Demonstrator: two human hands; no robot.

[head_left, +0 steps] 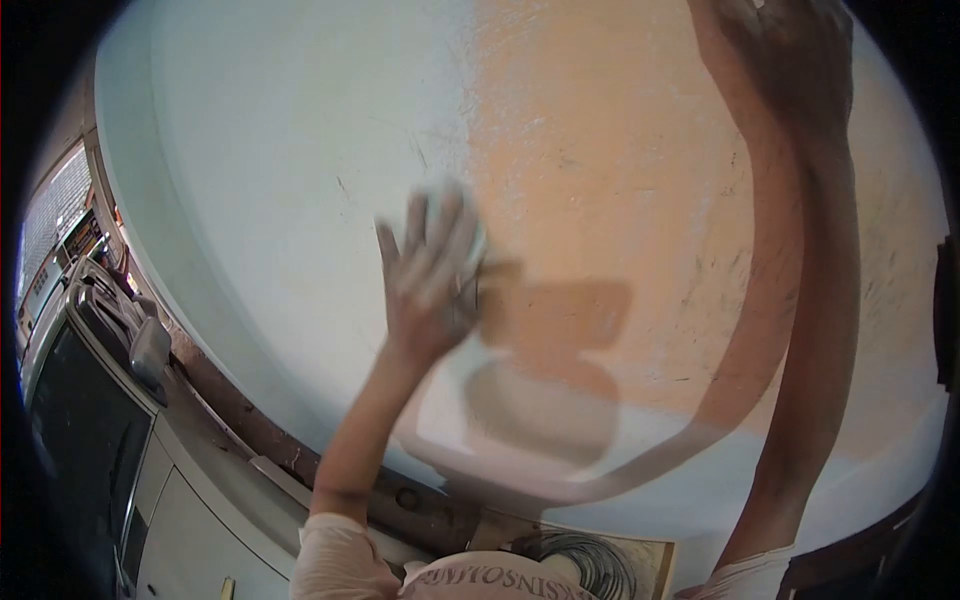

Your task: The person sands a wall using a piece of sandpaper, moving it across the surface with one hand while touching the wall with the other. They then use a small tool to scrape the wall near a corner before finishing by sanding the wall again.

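My left hand [432,275] is raised against a large panel, its fingers spread and blurred by motion. Under its palm and fingers, on the right side, shows a pale, rounded pad [478,242], pressed to the surface; most of it is hidden. The panel is pale green-white on its left part [270,150] and scuffed orange on its right part [580,170], with a rough border between them. At the upper right, my right hand [790,60] is bent at the wrist near the orange part. Its fingertips are cut off by the view's edge.
A vehicle [200,510] with a wing mirror [150,352] stands at the left. Low in the middle, a coil of dark cable [590,555] lies by a light board edge [663,570]. Shadows of my head and arm fall on the panel.
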